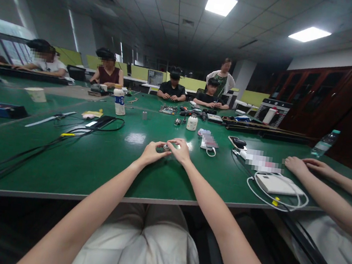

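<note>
Just above the green tabletop (119, 168), my left hand (153, 153) and my right hand (179, 150) meet around a small round silvery metal piece (165, 147). The fingers and thumbs of both hands close on it from either side. Its exact kind is too small to make out, and the fingers cover much of its edge. Beyond my hands stand a white patterned jar (192, 122) and a small grey metal cylinder (145, 115).
Black cables (47, 143) run across the table on the left. A white bottle with a blue label (119, 102) and a paper cup (36, 95) stand farther back. Right of me lie a white box (281, 185) with cords and another person's hands (297, 166). Several people sit opposite.
</note>
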Motion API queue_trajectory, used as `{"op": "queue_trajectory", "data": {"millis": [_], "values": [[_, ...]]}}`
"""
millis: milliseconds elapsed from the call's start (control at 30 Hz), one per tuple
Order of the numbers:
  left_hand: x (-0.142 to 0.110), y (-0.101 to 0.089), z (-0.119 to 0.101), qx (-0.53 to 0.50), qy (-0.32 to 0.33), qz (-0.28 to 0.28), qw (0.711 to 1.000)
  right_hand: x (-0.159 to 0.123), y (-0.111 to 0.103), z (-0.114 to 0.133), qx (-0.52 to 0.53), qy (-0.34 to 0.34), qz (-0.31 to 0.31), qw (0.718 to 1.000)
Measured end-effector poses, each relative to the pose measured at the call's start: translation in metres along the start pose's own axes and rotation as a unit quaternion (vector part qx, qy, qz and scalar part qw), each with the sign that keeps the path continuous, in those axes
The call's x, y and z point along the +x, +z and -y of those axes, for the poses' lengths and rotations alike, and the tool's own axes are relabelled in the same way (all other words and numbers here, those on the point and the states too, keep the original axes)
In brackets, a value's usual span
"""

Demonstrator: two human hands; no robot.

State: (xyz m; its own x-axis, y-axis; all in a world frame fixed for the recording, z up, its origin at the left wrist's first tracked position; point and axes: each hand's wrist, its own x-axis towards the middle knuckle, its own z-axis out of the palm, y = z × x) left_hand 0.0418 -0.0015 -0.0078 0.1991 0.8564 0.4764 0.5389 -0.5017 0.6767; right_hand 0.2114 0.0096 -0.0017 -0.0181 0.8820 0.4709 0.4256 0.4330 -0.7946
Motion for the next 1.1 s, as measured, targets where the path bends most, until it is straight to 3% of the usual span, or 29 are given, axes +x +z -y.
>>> {"op": "queue_trajectory", "data": {"millis": [233,400,600,700,933,1100], "values": [[0.000,-0.003,0.002,-0.018,-0.008,0.028,0.999,0.001,-0.004,0.008,-0.075,-0.034,0.023,0.996],[0.000,-0.005,-0.006,-0.043,-0.051,0.035,0.997,0.016,-0.029,-0.003,-0.069,-0.051,-0.008,0.996],[0.000,-0.005,-0.010,-0.057,-0.065,0.034,0.996,0.013,-0.066,-0.033,-0.129,-0.040,0.121,0.983],[0.000,-0.005,-0.009,-0.046,-0.050,0.030,0.997,0.008,-0.067,-0.038,-0.160,-0.002,0.174,0.972],[-0.002,-0.006,-0.007,-0.031,-0.032,0.023,0.999,0.003,-0.065,-0.035,-0.160,0.035,0.185,0.969],[-0.003,-0.008,-0.009,-0.035,-0.033,0.028,0.998,0.007,-0.059,-0.026,-0.130,-0.006,0.122,0.984]]}}
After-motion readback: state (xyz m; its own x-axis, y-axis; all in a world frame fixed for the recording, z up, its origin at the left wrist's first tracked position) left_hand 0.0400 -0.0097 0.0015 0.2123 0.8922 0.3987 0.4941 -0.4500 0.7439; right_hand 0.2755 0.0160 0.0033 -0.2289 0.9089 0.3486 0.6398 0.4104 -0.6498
